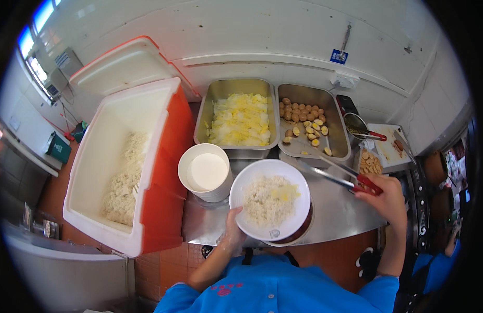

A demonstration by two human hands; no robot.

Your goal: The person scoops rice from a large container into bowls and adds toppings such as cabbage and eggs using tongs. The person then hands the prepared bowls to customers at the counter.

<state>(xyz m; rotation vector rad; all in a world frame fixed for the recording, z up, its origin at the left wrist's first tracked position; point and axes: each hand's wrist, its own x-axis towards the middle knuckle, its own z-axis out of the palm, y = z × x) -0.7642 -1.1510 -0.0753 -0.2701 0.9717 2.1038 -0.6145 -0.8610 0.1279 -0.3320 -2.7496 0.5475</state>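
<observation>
My left hand (234,229) grips the left rim of a white bowl (239,186), which is tilted towards me. Cooked rice (263,207) fills its middle, with a little yellow-white shredded cabbage (285,193) on top. In my right hand (387,197) are metal tongs (330,175) with red grips. Their tips reach over the front of a steel tray (335,135) that holds whole brown eggs (302,112) and halved boiled eggs (315,143). Whether the tips touch an egg is too blurred to tell. Behind the bowl, a second steel pan (204,117) contains chopped cabbage (241,121).
A stack of white bowls (208,172) stands left of my bowl. An open red insulated box (163,172) of rice is at far left. Right: a small pot (355,124), sliced food (369,162), a cutting board (384,146) with a knife. Another person's blue sleeve (441,270) shows at lower right.
</observation>
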